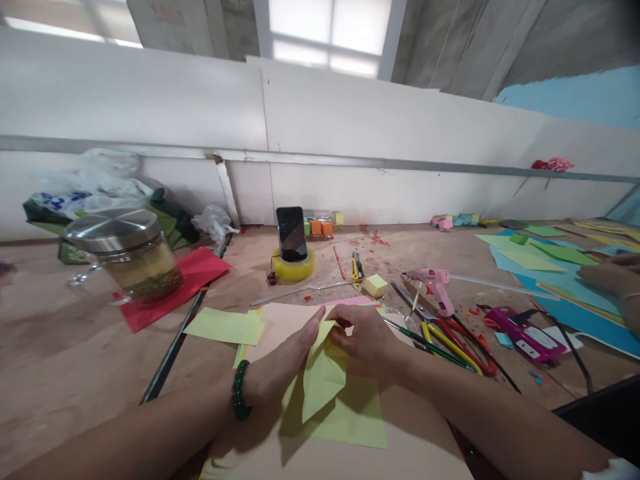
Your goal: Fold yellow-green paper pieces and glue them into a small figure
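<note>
A folded sheet of light yellow paper (325,373) is held up between my two hands, over a stack of pale paper (415,433). My right hand (363,340) pinches its upper edge with bent fingers. On its left side, my left hand (285,360) lies along the paper with the fingers stretched and the thumb up; part of those fingers is hidden behind the sheet. A flat yellow sheet (360,413) lies beneath the folded one. Another yellow strip (225,327) rests at the stack's left edge.
A glass tea mug (145,267) stands left on red paper (200,270). A phone (291,233) leans upright on a tape roll (294,267). Scissors (465,340), a pink glue gun (437,287) and a purple device (525,333) lie right. Another person's hand (610,277) rests on coloured papers.
</note>
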`<state>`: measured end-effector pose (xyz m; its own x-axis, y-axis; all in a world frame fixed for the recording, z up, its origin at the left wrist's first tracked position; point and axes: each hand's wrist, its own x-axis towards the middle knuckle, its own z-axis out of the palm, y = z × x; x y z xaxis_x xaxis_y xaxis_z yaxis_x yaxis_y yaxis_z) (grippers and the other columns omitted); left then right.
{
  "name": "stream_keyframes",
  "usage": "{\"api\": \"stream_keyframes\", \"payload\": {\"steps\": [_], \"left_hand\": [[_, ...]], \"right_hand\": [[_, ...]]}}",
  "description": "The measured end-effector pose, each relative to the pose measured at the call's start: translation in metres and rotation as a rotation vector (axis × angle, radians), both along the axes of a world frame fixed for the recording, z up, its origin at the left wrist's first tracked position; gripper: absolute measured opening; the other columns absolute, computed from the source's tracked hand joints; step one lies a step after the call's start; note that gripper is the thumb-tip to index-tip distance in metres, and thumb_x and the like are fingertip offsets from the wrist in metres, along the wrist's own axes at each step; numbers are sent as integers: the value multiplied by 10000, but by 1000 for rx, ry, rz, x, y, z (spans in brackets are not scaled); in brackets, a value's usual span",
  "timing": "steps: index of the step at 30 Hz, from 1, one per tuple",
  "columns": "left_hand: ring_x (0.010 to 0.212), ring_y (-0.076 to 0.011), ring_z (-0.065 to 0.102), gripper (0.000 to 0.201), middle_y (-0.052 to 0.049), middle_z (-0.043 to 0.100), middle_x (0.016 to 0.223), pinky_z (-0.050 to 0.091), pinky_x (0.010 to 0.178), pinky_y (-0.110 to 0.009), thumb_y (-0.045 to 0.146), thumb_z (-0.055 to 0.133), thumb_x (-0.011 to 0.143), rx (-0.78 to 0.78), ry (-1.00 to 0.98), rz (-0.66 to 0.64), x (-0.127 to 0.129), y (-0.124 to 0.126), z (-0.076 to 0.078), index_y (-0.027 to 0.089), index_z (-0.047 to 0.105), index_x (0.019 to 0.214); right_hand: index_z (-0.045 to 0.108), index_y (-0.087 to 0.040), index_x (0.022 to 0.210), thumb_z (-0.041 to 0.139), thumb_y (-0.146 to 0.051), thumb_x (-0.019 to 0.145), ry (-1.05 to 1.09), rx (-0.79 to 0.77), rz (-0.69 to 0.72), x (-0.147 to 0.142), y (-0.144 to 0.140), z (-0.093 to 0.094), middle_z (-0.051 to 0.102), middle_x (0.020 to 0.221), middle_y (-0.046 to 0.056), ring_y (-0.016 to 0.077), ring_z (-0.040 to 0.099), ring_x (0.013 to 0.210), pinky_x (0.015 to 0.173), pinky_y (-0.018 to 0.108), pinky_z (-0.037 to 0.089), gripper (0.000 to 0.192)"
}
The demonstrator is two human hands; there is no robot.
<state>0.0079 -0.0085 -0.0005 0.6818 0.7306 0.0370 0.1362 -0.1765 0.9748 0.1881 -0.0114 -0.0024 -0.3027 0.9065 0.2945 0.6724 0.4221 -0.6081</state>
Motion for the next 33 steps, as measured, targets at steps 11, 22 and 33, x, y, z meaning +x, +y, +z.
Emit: {"api": "stream_keyframes", "payload": {"steps": [11, 22, 33], "left_hand": [[1457, -258, 107, 776, -60, 155, 1589, 61, 1200, -443, 662, 350, 875, -49, 89, -19, -4, -1, 2, 203, 236, 1491], [1462, -256, 75, 884, -86, 105, 1593, 45, 1195, -431, 689, 361, 831, -131, 141, 38, -3, 1, -1, 149, 170, 1504], [1442, -261, 175, 644, -82, 219, 1576, 125, 1189, -462, 525, 362, 921, -168, -25, -45, 1, 0, 6, 190, 286, 1466]], "right_hand": [[555, -156, 535, 521, -122, 715, -78, 100, -17, 3, 1, 1, 537, 518, -24, 93, 411, 511, 513, 210, 260, 187], [483, -163, 508, 485, -131, 761, -94, 49, 75, 5, -2, 11, 478, 503, -33, 88, 378, 500, 506, 216, 245, 255], [478, -168, 541, 504, -165, 728, -87, -12, -20, 2, -1, 3, 437, 514, -44, 85, 335, 503, 494, 218, 216, 189]]}}
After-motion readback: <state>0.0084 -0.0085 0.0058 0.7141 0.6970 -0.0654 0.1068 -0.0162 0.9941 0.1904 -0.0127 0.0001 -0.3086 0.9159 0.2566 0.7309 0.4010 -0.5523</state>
